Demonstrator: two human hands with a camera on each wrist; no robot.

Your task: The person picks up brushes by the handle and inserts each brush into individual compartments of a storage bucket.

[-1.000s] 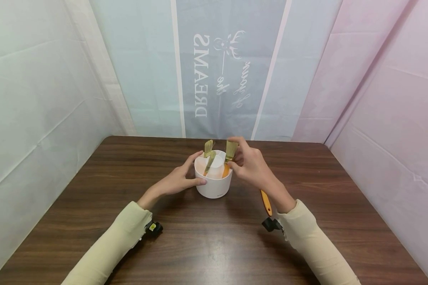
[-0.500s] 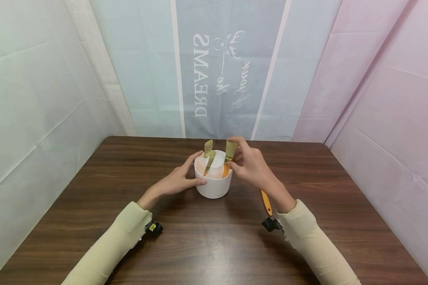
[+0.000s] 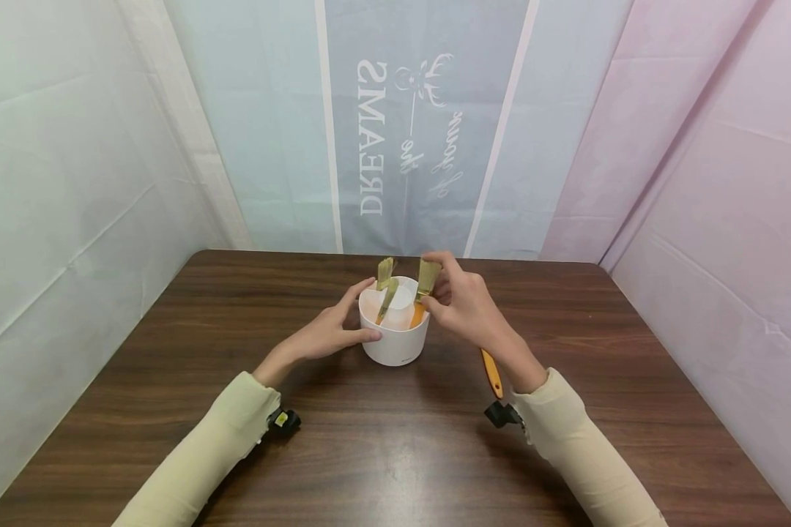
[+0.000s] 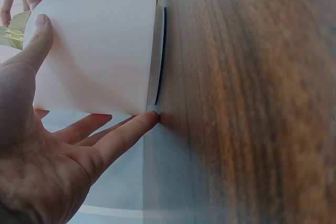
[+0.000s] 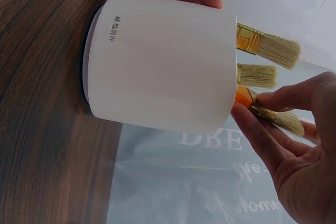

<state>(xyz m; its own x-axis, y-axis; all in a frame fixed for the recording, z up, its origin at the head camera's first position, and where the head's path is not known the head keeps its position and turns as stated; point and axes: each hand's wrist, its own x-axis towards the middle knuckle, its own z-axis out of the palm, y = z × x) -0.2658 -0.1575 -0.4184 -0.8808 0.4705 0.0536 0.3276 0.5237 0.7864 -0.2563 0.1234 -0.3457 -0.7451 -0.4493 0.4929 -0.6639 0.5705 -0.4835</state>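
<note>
A white round desk organizer (image 3: pixel 395 348) stands upright on the table with paintbrushes in it, bristles up. My left hand (image 3: pixel 326 333) holds its left side, thumb on the front wall near the rim; in the left wrist view the other fingers lie along its wall. My right hand (image 3: pixel 468 304) pinches a paintbrush (image 5: pixel 289 123) with an orange handle near its metal collar. That handle's lower part is hidden inside the organizer. Two other paintbrushes, one (image 5: pixel 281 50) nearer and one (image 5: pixel 258 75) farther in the right wrist view, stick out of the organizer.
Another orange brush handle (image 3: pixel 492 373) lies on the wooden table (image 3: pixel 395 454), partly covered by my right wrist. Behind the table's far edge hangs a grey-blue cloth (image 3: pixel 428 168) with lettering. Pale cloth walls close off both sides.
</note>
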